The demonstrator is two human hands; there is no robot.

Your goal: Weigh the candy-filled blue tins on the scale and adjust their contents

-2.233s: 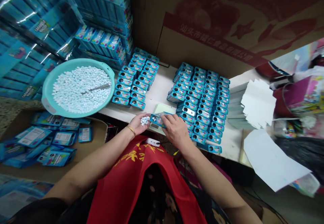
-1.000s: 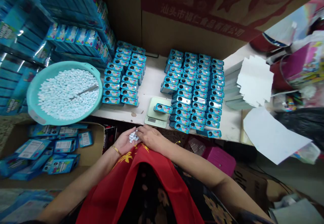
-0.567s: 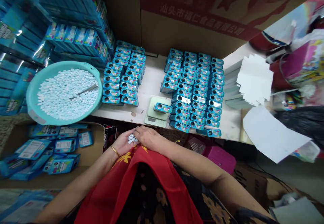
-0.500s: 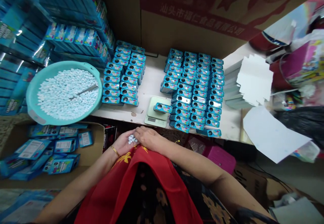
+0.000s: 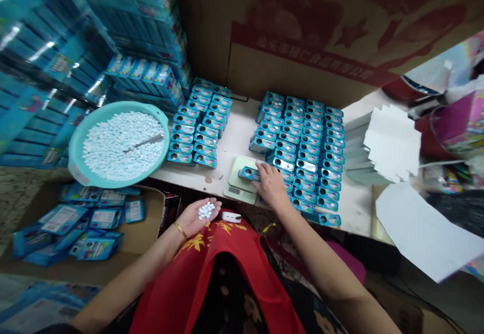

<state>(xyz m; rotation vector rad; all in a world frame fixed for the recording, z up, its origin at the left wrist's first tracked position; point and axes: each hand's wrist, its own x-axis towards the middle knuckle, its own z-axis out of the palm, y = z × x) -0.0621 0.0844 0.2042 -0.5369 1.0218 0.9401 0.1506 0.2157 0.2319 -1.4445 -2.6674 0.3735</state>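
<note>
Standing at the far left are wrapped stacks (image 5: 38, 87) of blue packs, with a cardboard carton (image 5: 150, 236) below them in which loose blue boxes (image 5: 100, 248) lie jumbled. Next comes a teal basin (image 5: 77, 170) heaped with small white pellets (image 5: 113, 147), a dark, narrow tool (image 5: 145, 143) resting across them. Just beside its right rim, a left group of blue boxes (image 5: 198, 127) stands upright in two columns on the white surface (image 5: 234, 132). In front, the left of the two hands (image 5: 191, 218) is unclenched, palm up, carrying a small heap of pellets (image 5: 206, 210); a gold bracelet (image 5: 181, 230) circles that wrist. A small white device (image 5: 231, 217) sits on the red apron (image 5: 227, 238). Farther right, one blue box (image 5: 248, 174) rests on a pale scale (image 5: 240, 194), and the right hand (image 5: 273, 185) has its fingers at the box's right end; whether they grip it I cannot tell. Behind that hand, a right group of blue boxes (image 5: 302, 145) fills several columns. Beyond them stands a stack of white card (image 5: 395, 145), with a white sheet (image 5: 427, 233) nearest the edge.
</note>
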